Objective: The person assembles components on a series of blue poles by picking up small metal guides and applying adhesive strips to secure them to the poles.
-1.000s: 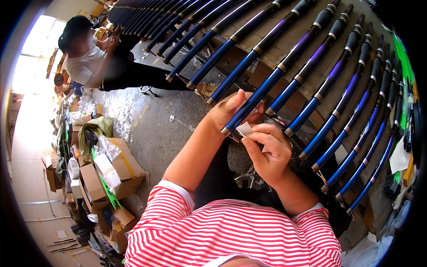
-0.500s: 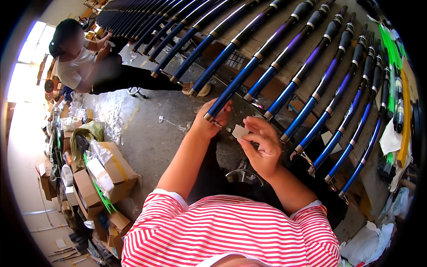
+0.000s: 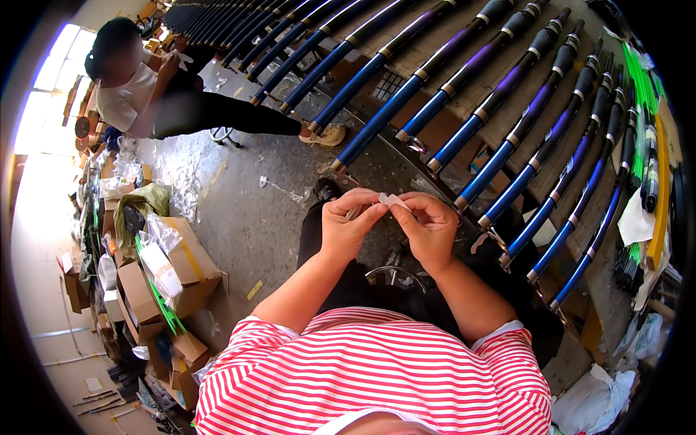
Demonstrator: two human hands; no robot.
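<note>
My left hand (image 3: pixel 346 226) and my right hand (image 3: pixel 428 228) meet in front of me, above my lap. Between their fingertips they pinch a small pale strip (image 3: pixel 392 199), like a sticker or a bit of tape. Just beyond the hands lie the butt ends of long blue and purple rods (image 3: pixel 464 130), laid side by side in a slanted row. The nearest rod end (image 3: pixel 341 165) is a short way beyond my left hand, apart from it.
Another person (image 3: pixel 145 94) sits at the far left by the same row of rods. Open cardboard boxes (image 3: pixel 174 268) with plastic bags stand on the concrete floor to my left. Green rods (image 3: pixel 645 101) and white cloth (image 3: pixel 636 221) lie at the right.
My hands have drawn back from the blue rod end toward my lap and now hold the small strip between them. The view has shifted a little.
</note>
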